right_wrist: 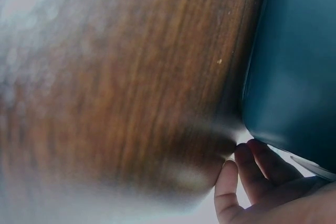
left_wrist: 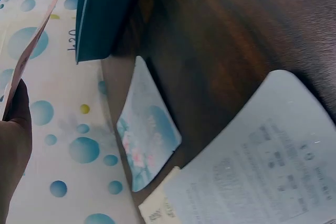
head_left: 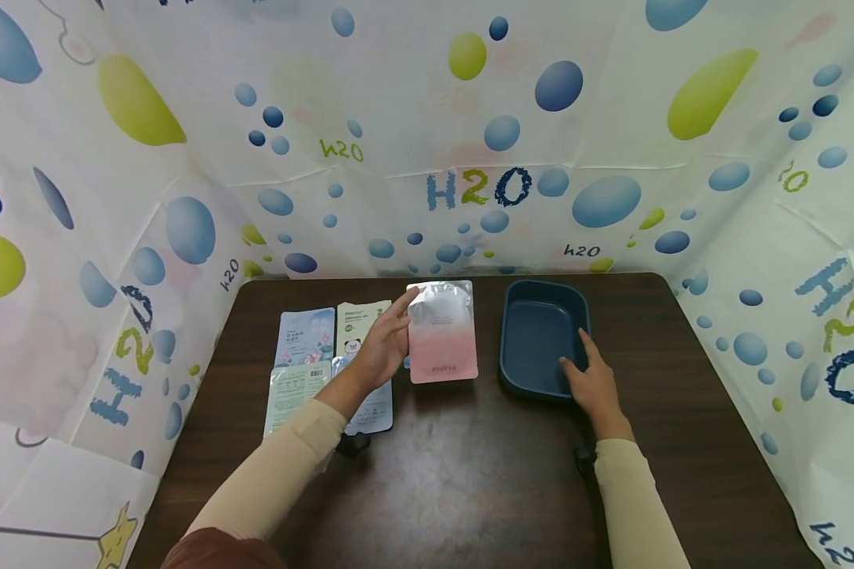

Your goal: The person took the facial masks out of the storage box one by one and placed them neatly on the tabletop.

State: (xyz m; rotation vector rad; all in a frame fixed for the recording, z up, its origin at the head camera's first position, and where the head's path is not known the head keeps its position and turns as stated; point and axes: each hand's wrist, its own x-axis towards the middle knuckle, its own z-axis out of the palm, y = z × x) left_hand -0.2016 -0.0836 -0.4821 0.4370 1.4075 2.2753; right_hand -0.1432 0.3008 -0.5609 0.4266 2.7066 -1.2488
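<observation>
My left hand (head_left: 384, 340) pinches a pink and silver sheet-mask packet (head_left: 443, 336) near its left edge. In the left wrist view the packet (left_wrist: 30, 45) stands nearly edge-on above the table, with the thumb against it. Below it lies a blue floral packet (left_wrist: 147, 129), mostly hidden in the head view. My right hand (head_left: 598, 387) grips the front right of a dark blue tray (head_left: 508, 379), thumb over the rim and index finger along the right side. In the right wrist view, fingertips (right_wrist: 257, 153) touch the tray's outer wall (right_wrist: 294, 87).
Left of the held packet, several more packets lie close together: a blue floral one (head_left: 306, 336), a cream one with a panda (head_left: 352, 320), a pale green one (head_left: 295, 391) and a light blue one (head_left: 373, 411). All rest on a dark wooden table (head_left: 462, 474) before a patterned curtain (head_left: 398, 103).
</observation>
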